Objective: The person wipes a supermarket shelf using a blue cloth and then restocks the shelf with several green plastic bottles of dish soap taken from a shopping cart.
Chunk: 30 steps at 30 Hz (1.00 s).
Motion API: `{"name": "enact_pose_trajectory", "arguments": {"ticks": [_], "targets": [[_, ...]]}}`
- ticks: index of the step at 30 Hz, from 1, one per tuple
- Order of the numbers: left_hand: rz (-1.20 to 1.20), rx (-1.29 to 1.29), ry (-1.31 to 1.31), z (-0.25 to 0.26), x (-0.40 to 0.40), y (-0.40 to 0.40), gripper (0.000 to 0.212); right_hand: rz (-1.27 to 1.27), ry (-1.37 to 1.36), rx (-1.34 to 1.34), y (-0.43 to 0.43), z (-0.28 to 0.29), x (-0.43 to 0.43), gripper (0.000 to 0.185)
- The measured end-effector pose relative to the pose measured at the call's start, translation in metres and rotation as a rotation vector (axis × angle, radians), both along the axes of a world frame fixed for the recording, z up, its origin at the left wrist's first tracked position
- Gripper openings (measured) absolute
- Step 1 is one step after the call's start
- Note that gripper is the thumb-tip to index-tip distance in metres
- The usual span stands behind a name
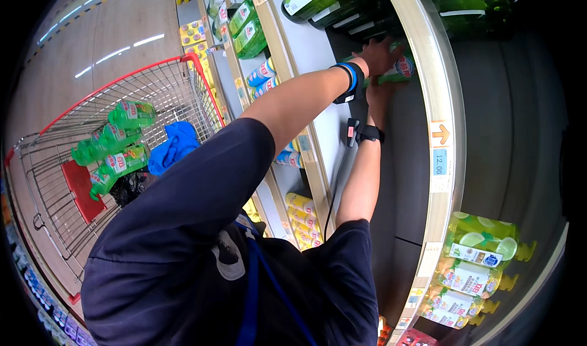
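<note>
My left hand (379, 58), with a blue and black band at its wrist, reaches deep between two shelf levels. Its fingers lie over a green plastic bottle (403, 66) with a red and white label, in the shaded back of the shelf. Close below it in the picture, my right hand (384, 94) is beside the same bottle, a black band on its wrist. Its fingers are blurred and dark, so its grip is unclear. Larger dark green bottles (316, 2) stand on the shelf above my hands in the picture.
A shopping cart with a red rim (114, 89) stands at left, holding green pump bottles (124, 160) and a blue cloth (174, 146). Yellow cans (302, 208) and blue cans (261, 73) stand on nearby shelves. A shelf edge with price tags (440, 162) curves past my right arm; yellow-green pump bottles (472, 277) stand beyond.
</note>
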<state>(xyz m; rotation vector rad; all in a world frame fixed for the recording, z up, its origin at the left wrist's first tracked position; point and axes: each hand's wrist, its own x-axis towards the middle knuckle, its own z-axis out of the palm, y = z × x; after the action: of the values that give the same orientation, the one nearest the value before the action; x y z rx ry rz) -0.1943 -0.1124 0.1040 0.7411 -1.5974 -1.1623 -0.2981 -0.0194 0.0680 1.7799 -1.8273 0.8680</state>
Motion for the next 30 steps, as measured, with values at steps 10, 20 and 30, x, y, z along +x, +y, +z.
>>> {"name": "enact_pose_trajectory", "arguments": {"ticks": [10, 20, 30], "targets": [[-0.129, 0.053, -0.019, -0.006, 0.13, 0.082, 0.05, -0.106, -0.522, 0.28, 0.102, 0.042, 0.099, 0.091], [0.245, 0.842, -0.075, -0.279, 0.529, 0.232, 0.032, 0.478, -0.902, 0.725, 0.189, -0.111, 0.337, 0.038], [0.878, 0.91, -0.101, -0.424, 0.616, 0.234, 0.067, 0.76, -0.843, 1.174, 0.095, -0.304, 0.517, 0.086]]}}
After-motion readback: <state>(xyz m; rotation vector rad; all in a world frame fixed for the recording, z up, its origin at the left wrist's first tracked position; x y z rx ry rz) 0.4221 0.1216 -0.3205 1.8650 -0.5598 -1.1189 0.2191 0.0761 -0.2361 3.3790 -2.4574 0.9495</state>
